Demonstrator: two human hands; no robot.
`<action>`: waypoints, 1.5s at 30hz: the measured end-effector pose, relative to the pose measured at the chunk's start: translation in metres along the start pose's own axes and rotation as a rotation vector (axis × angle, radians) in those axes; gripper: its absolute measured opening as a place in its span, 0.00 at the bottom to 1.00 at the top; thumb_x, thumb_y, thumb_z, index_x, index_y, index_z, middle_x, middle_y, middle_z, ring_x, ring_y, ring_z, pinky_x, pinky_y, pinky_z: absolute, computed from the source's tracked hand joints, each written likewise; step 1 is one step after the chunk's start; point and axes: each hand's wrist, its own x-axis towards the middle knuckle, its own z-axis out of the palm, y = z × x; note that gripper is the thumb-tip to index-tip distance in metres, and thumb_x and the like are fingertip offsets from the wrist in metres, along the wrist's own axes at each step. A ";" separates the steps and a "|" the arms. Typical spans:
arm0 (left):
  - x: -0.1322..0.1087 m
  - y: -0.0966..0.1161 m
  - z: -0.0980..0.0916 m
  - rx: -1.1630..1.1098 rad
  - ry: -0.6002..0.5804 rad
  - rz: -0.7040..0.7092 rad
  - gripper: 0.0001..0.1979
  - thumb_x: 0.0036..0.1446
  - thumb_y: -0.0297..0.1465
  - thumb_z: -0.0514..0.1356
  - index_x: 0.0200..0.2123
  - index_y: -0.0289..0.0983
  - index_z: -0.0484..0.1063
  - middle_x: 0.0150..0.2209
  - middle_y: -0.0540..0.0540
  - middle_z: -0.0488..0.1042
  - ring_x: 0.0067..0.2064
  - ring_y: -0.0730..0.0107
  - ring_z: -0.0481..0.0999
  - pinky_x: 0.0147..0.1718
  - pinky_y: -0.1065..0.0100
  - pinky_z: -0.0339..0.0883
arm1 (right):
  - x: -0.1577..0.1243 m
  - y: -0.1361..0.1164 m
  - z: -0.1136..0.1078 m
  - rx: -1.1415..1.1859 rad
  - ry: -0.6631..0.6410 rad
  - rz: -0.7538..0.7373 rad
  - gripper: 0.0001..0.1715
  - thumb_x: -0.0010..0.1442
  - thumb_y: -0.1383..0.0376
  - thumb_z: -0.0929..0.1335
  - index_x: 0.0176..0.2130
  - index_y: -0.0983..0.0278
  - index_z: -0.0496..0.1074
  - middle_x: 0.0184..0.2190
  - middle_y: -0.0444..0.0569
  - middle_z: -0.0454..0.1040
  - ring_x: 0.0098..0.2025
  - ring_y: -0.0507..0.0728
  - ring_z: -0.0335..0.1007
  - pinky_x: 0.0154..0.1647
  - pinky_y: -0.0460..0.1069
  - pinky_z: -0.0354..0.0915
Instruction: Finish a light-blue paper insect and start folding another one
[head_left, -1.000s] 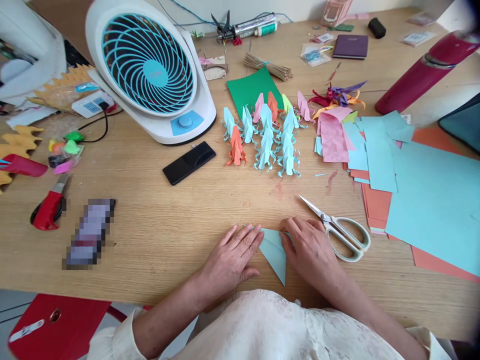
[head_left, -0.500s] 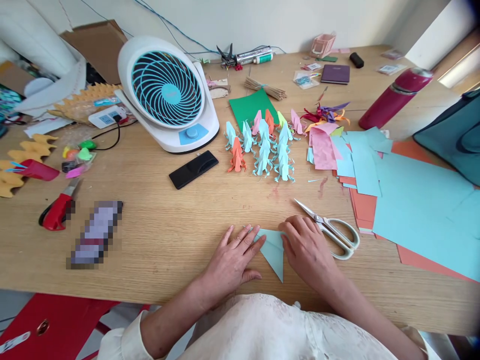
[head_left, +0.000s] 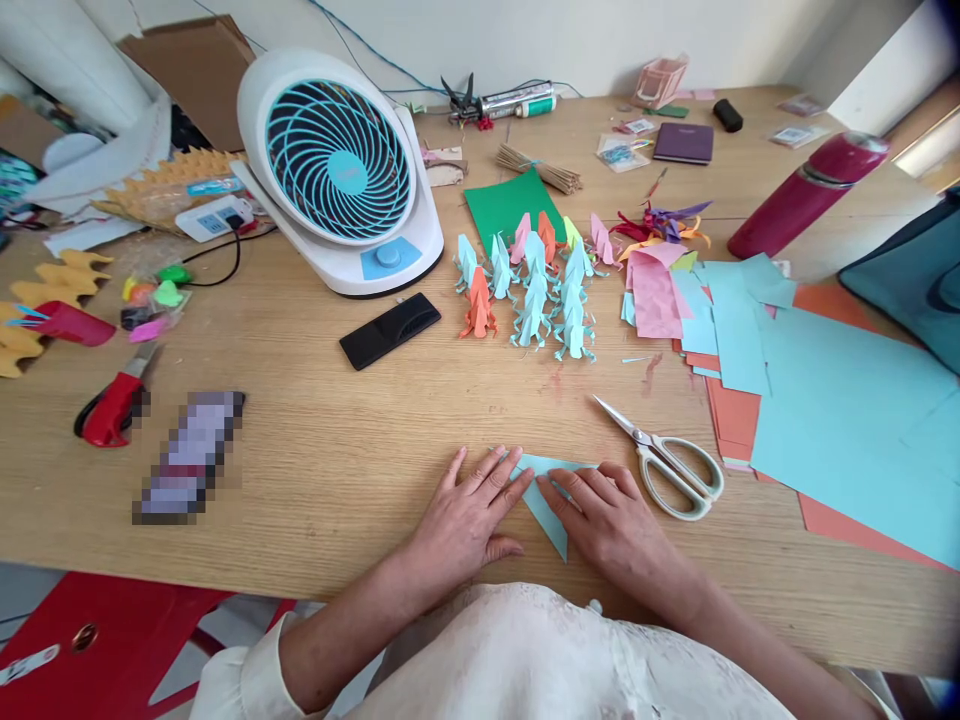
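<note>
A light blue sheet of folded paper (head_left: 553, 520) lies on the table in front of me, with a pointed corner towards my body. My left hand (head_left: 469, 510) rests flat on its left side, fingers spread, pressing it down. My right hand (head_left: 611, 515) lies across its right part, fingertips stretched leftward onto the paper near the left fingers. Part of the upper edge shows above the right fingers; the rest of that side is hidden under the hand. White-handled scissors (head_left: 667, 465) lie just right of my right hand, blades slightly apart.
Beyond my hands stand folded paper figures (head_left: 532, 290) in blue, orange and pink. Blue and orange sheets (head_left: 847, 400) spread at the right, near a magenta flask (head_left: 806, 195). Further left are a fan (head_left: 337, 170), a black phone-like slab (head_left: 390, 330) and a red-handled cutting tool (head_left: 112, 405).
My right hand has moved from gripping the paper's upper right corner to lying over the paper, fingers further left. More of the paper's upper edge reaches rightward. My left hand stays put.
</note>
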 end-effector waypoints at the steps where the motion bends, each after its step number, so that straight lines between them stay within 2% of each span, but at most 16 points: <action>1: 0.000 0.000 0.001 -0.002 0.003 0.000 0.41 0.61 0.53 0.51 0.70 0.41 0.43 0.71 0.42 0.47 0.70 0.53 0.49 0.65 0.41 0.44 | 0.000 0.000 0.000 -0.012 -0.006 -0.001 0.20 0.65 0.75 0.61 0.54 0.71 0.70 0.47 0.56 0.74 0.42 0.61 0.65 0.47 0.58 0.56; 5: -0.001 0.000 0.002 -0.005 0.013 -0.006 0.40 0.61 0.53 0.51 0.70 0.42 0.44 0.71 0.42 0.47 0.70 0.53 0.49 0.65 0.42 0.43 | 0.002 -0.001 0.000 -0.033 -0.024 0.006 0.21 0.63 0.75 0.62 0.55 0.72 0.69 0.45 0.57 0.73 0.41 0.61 0.65 0.45 0.58 0.57; 8: 0.000 0.001 0.002 -0.002 0.008 -0.008 0.40 0.60 0.53 0.51 0.70 0.42 0.45 0.71 0.42 0.48 0.70 0.52 0.50 0.65 0.42 0.45 | 0.001 -0.001 0.001 -0.035 -0.009 -0.001 0.19 0.63 0.76 0.62 0.52 0.72 0.71 0.44 0.56 0.73 0.40 0.60 0.65 0.45 0.57 0.57; 15: 0.001 0.003 -0.002 0.013 0.012 -0.013 0.39 0.60 0.52 0.54 0.68 0.41 0.50 0.70 0.41 0.49 0.69 0.51 0.52 0.64 0.43 0.46 | -0.012 0.004 -0.004 -0.055 0.039 -0.040 0.17 0.64 0.77 0.61 0.49 0.73 0.73 0.43 0.56 0.74 0.41 0.60 0.65 0.46 0.57 0.58; 20: 0.002 0.004 -0.004 0.040 -0.005 -0.011 0.39 0.60 0.49 0.57 0.68 0.40 0.50 0.70 0.41 0.49 0.69 0.49 0.52 0.63 0.42 0.48 | -0.020 0.006 -0.003 -0.045 0.047 -0.054 0.18 0.65 0.78 0.60 0.51 0.74 0.72 0.47 0.56 0.74 0.42 0.60 0.66 0.47 0.58 0.59; 25: 0.003 0.003 -0.003 0.047 -0.033 -0.009 0.39 0.61 0.50 0.55 0.69 0.40 0.49 0.70 0.41 0.51 0.69 0.50 0.51 0.64 0.41 0.45 | -0.022 0.005 -0.005 -0.029 0.053 -0.056 0.19 0.65 0.79 0.60 0.53 0.74 0.70 0.47 0.57 0.74 0.43 0.61 0.67 0.45 0.58 0.60; 27: 0.003 0.004 -0.003 0.049 -0.039 -0.010 0.39 0.61 0.51 0.55 0.69 0.40 0.49 0.70 0.40 0.51 0.69 0.50 0.51 0.64 0.41 0.44 | -0.021 0.007 -0.007 0.029 0.076 0.007 0.19 0.65 0.77 0.61 0.54 0.71 0.69 0.47 0.56 0.74 0.43 0.60 0.67 0.44 0.57 0.60; 31: 0.003 0.007 -0.004 0.045 -0.041 -0.018 0.38 0.60 0.51 0.55 0.68 0.41 0.51 0.70 0.40 0.50 0.69 0.48 0.51 0.64 0.39 0.40 | -0.014 0.018 -0.011 0.202 0.153 0.325 0.16 0.67 0.69 0.63 0.54 0.66 0.68 0.45 0.56 0.72 0.44 0.61 0.68 0.44 0.57 0.62; 34: 0.003 0.004 -0.005 0.024 -0.032 -0.008 0.39 0.59 0.53 0.54 0.68 0.41 0.51 0.70 0.39 0.51 0.69 0.48 0.50 0.65 0.38 0.37 | -0.006 0.030 -0.013 0.383 0.083 0.482 0.10 0.66 0.66 0.63 0.46 0.64 0.71 0.40 0.53 0.70 0.40 0.59 0.68 0.40 0.54 0.64; 36: 0.002 -0.002 -0.007 0.010 -0.026 0.024 0.39 0.60 0.53 0.52 0.69 0.41 0.49 0.70 0.39 0.51 0.70 0.49 0.48 0.65 0.38 0.34 | -0.001 0.036 -0.014 0.467 0.007 0.509 0.06 0.64 0.66 0.65 0.38 0.62 0.72 0.36 0.50 0.69 0.37 0.57 0.68 0.38 0.53 0.64; 39: 0.002 -0.012 -0.011 -0.012 -0.007 0.083 0.37 0.62 0.51 0.51 0.69 0.42 0.48 0.70 0.40 0.51 0.71 0.52 0.46 0.65 0.38 0.33 | 0.003 0.038 -0.017 0.506 -0.056 0.493 0.06 0.62 0.66 0.66 0.33 0.62 0.71 0.34 0.47 0.69 0.34 0.56 0.67 0.35 0.51 0.62; 41: 0.002 -0.015 -0.014 -0.042 0.012 0.115 0.35 0.64 0.50 0.51 0.68 0.40 0.50 0.69 0.39 0.53 0.71 0.53 0.47 0.66 0.41 0.38 | 0.004 0.036 -0.017 0.536 -0.074 0.490 0.06 0.62 0.66 0.66 0.31 0.62 0.71 0.34 0.47 0.69 0.33 0.54 0.67 0.35 0.51 0.62; 45: 0.005 -0.006 -0.013 -0.117 0.074 0.134 0.30 0.67 0.44 0.49 0.64 0.29 0.58 0.65 0.33 0.61 0.68 0.57 0.56 0.64 0.54 0.54 | 0.003 0.034 -0.018 0.640 -0.145 0.478 0.06 0.61 0.67 0.66 0.32 0.62 0.72 0.32 0.44 0.67 0.27 0.50 0.65 0.29 0.48 0.61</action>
